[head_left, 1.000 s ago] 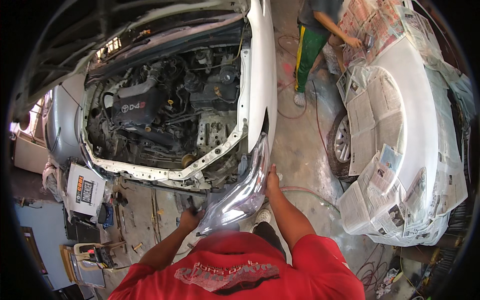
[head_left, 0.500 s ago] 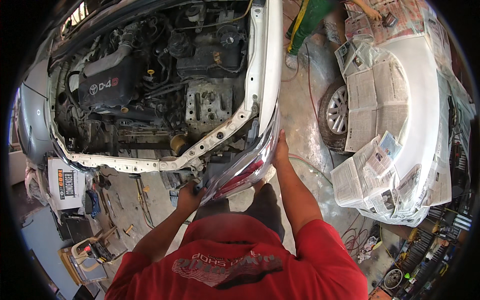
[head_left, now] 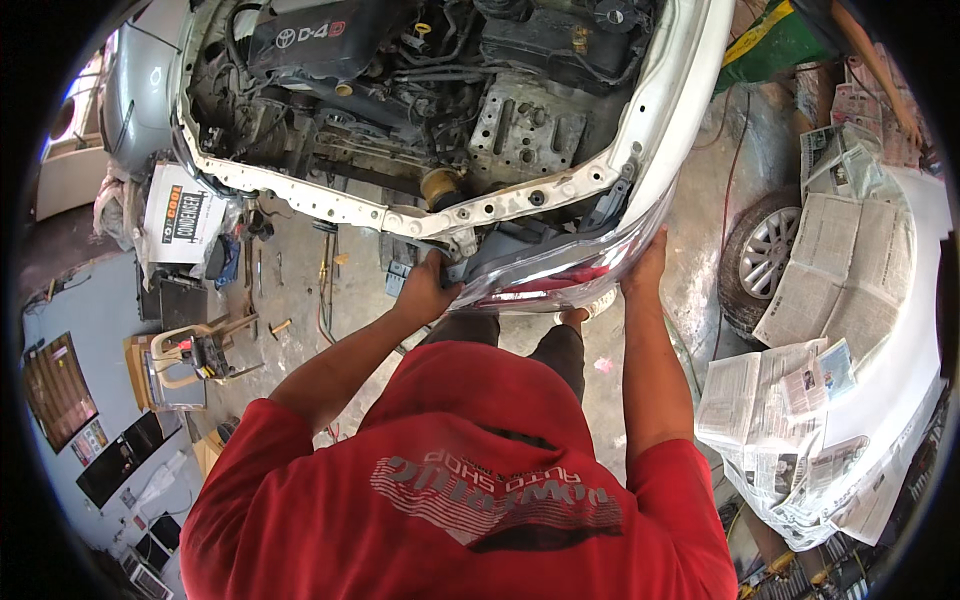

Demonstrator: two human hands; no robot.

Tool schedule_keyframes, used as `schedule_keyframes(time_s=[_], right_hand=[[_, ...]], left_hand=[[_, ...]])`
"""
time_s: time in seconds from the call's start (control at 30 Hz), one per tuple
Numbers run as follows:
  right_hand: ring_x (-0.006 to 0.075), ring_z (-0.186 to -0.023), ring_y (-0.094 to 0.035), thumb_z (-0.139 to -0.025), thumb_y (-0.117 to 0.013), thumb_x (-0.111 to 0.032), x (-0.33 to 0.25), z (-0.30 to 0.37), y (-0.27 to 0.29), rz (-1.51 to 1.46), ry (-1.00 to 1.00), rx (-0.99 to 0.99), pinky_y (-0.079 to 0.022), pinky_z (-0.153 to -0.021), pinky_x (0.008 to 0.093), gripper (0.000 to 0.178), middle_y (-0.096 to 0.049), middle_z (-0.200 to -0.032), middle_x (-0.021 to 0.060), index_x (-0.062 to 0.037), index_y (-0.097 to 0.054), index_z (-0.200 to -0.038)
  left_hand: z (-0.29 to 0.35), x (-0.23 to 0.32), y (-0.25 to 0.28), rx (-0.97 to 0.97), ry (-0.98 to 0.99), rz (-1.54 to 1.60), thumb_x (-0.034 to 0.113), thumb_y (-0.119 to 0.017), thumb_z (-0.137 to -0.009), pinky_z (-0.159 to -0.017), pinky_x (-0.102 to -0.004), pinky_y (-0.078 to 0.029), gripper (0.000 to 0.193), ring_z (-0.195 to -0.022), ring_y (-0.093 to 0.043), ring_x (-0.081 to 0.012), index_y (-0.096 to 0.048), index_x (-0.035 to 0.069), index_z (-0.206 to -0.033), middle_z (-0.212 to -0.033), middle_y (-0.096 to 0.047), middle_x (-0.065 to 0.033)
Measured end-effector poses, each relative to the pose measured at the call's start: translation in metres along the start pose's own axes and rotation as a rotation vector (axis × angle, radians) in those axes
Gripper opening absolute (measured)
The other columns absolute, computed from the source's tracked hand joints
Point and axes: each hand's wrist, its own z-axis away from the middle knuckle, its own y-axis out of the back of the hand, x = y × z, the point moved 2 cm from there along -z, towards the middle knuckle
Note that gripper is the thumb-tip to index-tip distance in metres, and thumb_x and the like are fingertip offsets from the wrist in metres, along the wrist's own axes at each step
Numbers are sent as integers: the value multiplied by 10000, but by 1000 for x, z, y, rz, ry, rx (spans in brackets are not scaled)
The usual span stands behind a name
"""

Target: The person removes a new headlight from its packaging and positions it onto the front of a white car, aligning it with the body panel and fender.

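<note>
A clear, chrome-lined headlight [head_left: 560, 283] sits at the front corner of a white car body [head_left: 685, 110], with a red reflection across its lens. My left hand [head_left: 428, 290] is closed round its inner end, beside the front crossbar. On the outer end, by the fender edge, my right hand [head_left: 646, 265] grips it, fingers partly hidden behind. The headlight lies close against the corner opening; whether it is seated cannot be seen. Dark plastic housing [head_left: 520, 240] shows behind the lens.
The open engine bay [head_left: 400, 120] lies ahead. To the right stand a wheel [head_left: 768, 255] and a white panel covered with newspaper [head_left: 840, 270]. Another person's hand [head_left: 908, 125] is at far right. A chair [head_left: 195, 350], hammer [head_left: 281, 327] and box [head_left: 187, 215] lie left.
The view has swung, so the car now appears higher and farther right. Both my hands keep hold of the headlight at the corner. The other person's arm has shifted.
</note>
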Motion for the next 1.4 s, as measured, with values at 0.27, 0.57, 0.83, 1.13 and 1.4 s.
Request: schedule_keyframes(time_s=[0.27,0.57,0.83,1.13,1.4], right_hand=[[209,-1016,-620,-1034,-468,-535,-21,-20,2,67,58,64,-480,-939,343,619,-667,-1160,99,19,-616,-1267],[210,-959,-622,-1052,-441,-496,-32,-22,-21,107,62,131,-478,-894,331,603,-670,-1110,117,53,-626,-1218],[236,-966,-593,-1020,-496,-526,-31,-27,-19,201,95,234,-462,-900,352,614,-658,-1074,134,62,-636,-1129],[397,-1124,-600,-995,-472,-563,-43,-18,-26,452,143,377,-433,-993,418,692,-651,-1184,290,81,-656,-1171],[448,-1166,-575,-989,-448,-579,-37,-17,-22,560,120,390,-423,-1016,464,710,-619,-1204,336,81,-669,-1131]], left_hand=[[-13,26,-11,86,-33,6,155,-789,-761,-801,-511,-495,404,-970,-617,-447,-541,9,-1046,-1013,-638,-249],[-18,7,-35,187,21,100,106,-797,-743,-866,-516,-445,471,-1047,-482,-435,-503,-3,-1095,-1064,-520,-256],[-26,6,-36,162,-24,-16,123,-791,-762,-829,-526,-452,492,-976,-523,-443,-475,-38,-1104,-1053,-533,-262],[-30,68,-14,-164,42,-432,264,-735,-851,-872,-516,-501,537,-983,-638,-462,-494,-49,-1215,-1058,-645,-294],[-101,237,-2,68,-500,-321,480,-749,-852,-974,-463,-493,815,-1129,-620,-451,-457,-85,-1362,-1221,-608,-341]])
